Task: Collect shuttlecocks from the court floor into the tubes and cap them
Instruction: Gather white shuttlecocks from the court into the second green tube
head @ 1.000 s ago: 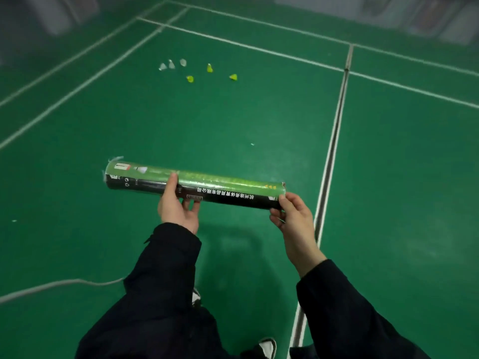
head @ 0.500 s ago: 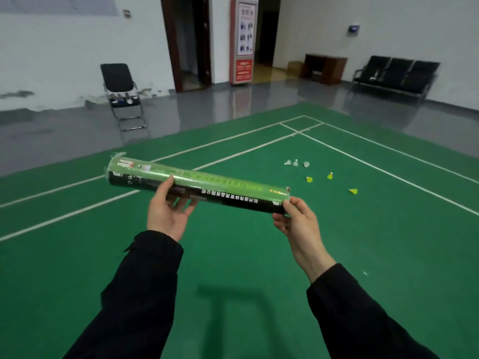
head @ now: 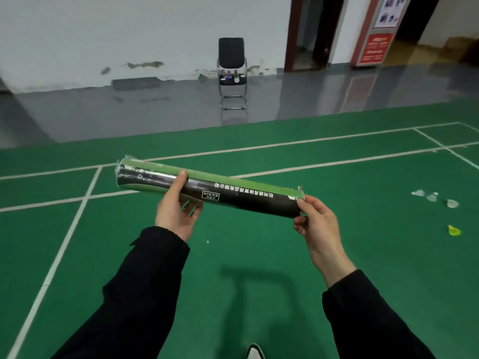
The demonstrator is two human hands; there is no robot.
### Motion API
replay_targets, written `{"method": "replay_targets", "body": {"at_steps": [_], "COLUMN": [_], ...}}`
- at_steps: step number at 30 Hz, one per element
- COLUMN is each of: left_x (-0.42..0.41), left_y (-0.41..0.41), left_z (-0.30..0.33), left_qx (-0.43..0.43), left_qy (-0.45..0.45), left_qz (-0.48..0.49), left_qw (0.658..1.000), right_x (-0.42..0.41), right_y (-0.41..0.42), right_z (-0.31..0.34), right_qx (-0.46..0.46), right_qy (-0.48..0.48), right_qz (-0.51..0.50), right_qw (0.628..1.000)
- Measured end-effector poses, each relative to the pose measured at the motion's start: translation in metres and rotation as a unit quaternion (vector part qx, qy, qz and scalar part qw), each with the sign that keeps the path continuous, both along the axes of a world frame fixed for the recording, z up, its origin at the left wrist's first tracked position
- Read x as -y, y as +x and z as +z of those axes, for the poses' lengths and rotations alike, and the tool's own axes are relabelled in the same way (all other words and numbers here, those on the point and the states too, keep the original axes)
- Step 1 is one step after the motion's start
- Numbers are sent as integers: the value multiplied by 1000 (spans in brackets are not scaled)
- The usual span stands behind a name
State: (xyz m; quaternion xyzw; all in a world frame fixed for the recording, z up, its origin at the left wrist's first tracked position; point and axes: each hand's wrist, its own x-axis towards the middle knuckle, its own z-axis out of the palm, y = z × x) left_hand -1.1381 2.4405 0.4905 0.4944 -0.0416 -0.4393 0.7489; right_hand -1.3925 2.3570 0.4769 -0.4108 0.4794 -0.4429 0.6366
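both hands (head: 178,216) (head: 317,226) grip tube (head: 233,190) crosswise

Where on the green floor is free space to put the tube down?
Bare floor lies just below the tube, between the white lines at left and the shuttlecocks at right. By the white ones and the yellow one it is crowded.

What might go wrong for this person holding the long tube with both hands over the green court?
The right hand grips only the very end of the tube, so a sudden pull there might tip it out of the left hand. The white shuttlecocks and the yellow shuttlecock lie off to the right at the frame's edge; stepping that way without looking might crush one.
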Motion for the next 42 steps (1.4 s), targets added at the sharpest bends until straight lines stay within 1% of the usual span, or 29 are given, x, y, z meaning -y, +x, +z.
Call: {"method": "replay_targets", "body": {"at_steps": [3, 7, 13, 15, 19, 23, 26, 28, 33, 35, 38, 40, 42], "left_x": [50, 116, 253, 308, 419, 522, 604, 664, 828, 885, 967, 1009, 1051], "left_y": [53, 122, 234, 273, 343, 403, 443, 470, 555, 595, 660, 702, 743], "left_z": [5, 2, -35, -44, -46, -42, -49, -58, -81, -82, -70, -65, -64], "left_qx": [-11, -8, -36, -52, -74, -94, -112, -116, -120, -113, -110, -101, -98], "left_qy": [0, -24, -35, -35, -31, -14, -3, -1, 4, 14, 4, 5, -12], "left_qz": [27, 60, 95, 89, 71, 74, 62, 46, 28, 40, 43, 47, 31], "left_qw": [1000, 998, 994, 994, 994, 993, 992, 992, 992, 993, 993, 994, 995], "right_x": [77, 176, 334, 386, 490, 591, 667, 722, 877, 938, 1023, 1072, 1124], "right_y": [62, 141, 264, 301, 371, 420, 455, 483, 572, 613, 679, 720, 763], "right_z": [7, 15, -11, -16, -6, -3, -15, -30, -58, -59, -53, -50, -53], "right_qx": [-6, 3, 10, 8, 4, -16, -30, -37, -26, -24, -14, -13, -21], "right_qy": [19, 28, 28, 28, 43, 43, 33, 44, 59, 66, 75, 81, 94], "right_qz": [34, 88, 124, 118, 103, 87, 72, 48, 8, 19, 46, 71, 89], "right_qw": [999, 996, 992, 993, 994, 995, 996, 997, 998, 997, 996, 994, 991]}}
